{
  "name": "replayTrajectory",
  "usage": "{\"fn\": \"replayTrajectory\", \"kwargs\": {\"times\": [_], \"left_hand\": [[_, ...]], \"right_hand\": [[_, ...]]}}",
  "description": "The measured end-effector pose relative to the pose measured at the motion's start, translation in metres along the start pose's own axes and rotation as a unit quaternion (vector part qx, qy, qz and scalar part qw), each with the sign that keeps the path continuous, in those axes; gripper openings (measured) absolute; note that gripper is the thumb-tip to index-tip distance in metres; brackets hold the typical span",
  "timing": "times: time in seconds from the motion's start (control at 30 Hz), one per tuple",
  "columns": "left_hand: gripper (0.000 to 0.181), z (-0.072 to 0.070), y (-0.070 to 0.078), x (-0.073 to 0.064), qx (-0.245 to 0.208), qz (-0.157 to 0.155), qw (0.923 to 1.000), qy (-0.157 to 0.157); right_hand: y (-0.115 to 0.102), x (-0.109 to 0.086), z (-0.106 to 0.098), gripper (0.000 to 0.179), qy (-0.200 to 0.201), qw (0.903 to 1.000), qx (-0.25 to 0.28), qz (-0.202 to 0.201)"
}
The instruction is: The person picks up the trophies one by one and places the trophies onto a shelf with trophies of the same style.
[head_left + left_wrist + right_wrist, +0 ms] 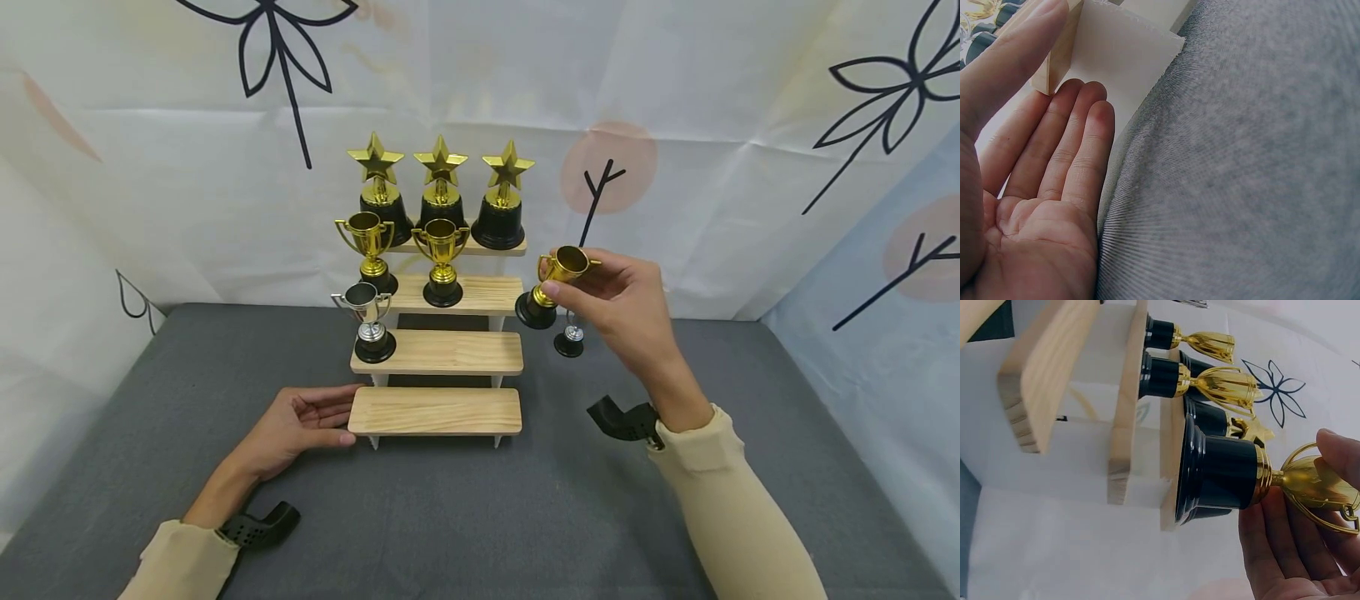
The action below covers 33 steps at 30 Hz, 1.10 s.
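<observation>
My right hand (626, 308) grips a small gold trophy cup (553, 283) by its bowl, thumb in front, with the black base tilted toward the stand. It hangs in the air just right of the tiered wooden stand (450, 412). In the right wrist view the held trophy cup (1229, 472) overlaps the shelf ends. My left hand (288, 429) lies at the left end of the lowest shelf, fingers straight and palm facing the stand. In the left wrist view its fingertips (1100, 115) are right at the shelf's end and the white side support (1125, 56).
Three gold star trophies (501, 200) line the top shelf. Two gold cups (442, 262) stand on the second shelf, and a silver cup (367, 321) on the third's left end. Another silver cup (570, 337) stands on the grey table (450, 525) behind my right hand.
</observation>
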<state>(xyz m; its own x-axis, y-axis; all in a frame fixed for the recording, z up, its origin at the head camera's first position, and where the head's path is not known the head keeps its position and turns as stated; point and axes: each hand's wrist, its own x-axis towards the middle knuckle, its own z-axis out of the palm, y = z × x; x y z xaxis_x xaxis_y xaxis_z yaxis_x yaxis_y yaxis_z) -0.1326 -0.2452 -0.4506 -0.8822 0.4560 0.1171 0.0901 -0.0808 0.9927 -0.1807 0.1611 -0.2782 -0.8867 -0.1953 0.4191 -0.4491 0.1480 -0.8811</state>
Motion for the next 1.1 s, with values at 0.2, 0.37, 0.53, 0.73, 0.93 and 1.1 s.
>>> {"fn": "replayTrajectory", "kwargs": {"times": [0.2,0.37,0.53,0.73,0.93,1.1], "left_hand": [[0.071,0.0,0.0,0.0,-0.002,-0.001,1.0,-0.001],[0.071,0.0,0.0,0.0,0.001,-0.003,1.0,0.0],[0.071,0.0,0.0,0.0,-0.001,-0.002,1.0,0.0],[0.071,0.0,0.0,0.0,-0.001,-0.002,1.0,0.001],[0.072,0.0,0.0,0.0,-0.003,-0.003,1.0,0.003],[0.071,0.0,0.0,0.0,-0.004,-0.003,1.0,0.001]], "right_hand": [[-0.002,0.013,0.005,0.034,-0.012,0.9999,-0.005,0.0],[-0.002,0.023,0.012,0.031,-0.034,0.9992,0.019,-0.012],[-0.001,0.029,0.018,0.031,-0.043,0.9988,0.024,-0.002],[0.004,0.037,0.022,0.031,-0.054,0.9984,0.01,0.01],[0.009,0.042,0.028,0.031,-0.062,0.9978,0.005,0.024],[0.012,0.044,0.03,0.027,-0.067,0.9974,-0.004,0.027]]}}
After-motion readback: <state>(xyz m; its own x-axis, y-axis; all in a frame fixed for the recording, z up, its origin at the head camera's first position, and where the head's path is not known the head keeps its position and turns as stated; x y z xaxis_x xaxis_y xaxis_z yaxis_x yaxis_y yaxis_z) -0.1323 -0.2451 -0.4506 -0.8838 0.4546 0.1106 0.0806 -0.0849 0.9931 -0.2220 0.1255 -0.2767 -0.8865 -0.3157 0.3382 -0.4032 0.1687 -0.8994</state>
